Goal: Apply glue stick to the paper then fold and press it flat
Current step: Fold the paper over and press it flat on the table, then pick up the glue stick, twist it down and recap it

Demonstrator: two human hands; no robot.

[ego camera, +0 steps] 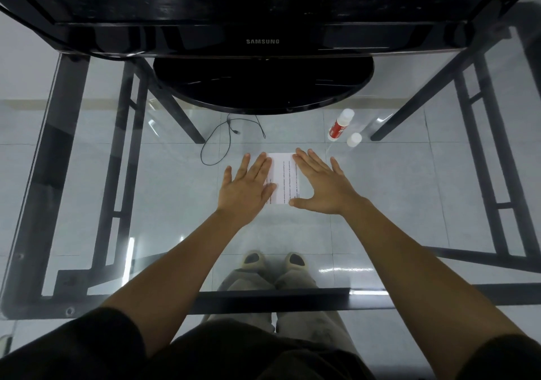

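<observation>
Both flat hands, left hand (246, 188) and right hand (320, 186), cover the paper (282, 179) edges.

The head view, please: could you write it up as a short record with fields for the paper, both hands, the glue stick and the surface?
paper: white printed sheet, apparently folded, flat on the table
left hand: open, palm down on the paper's left side
right hand: open, palm down on its right side
glue stick: lying far right of the paper, untouched
cap: standing apart beside the glue stick
surface: glass table
</observation>
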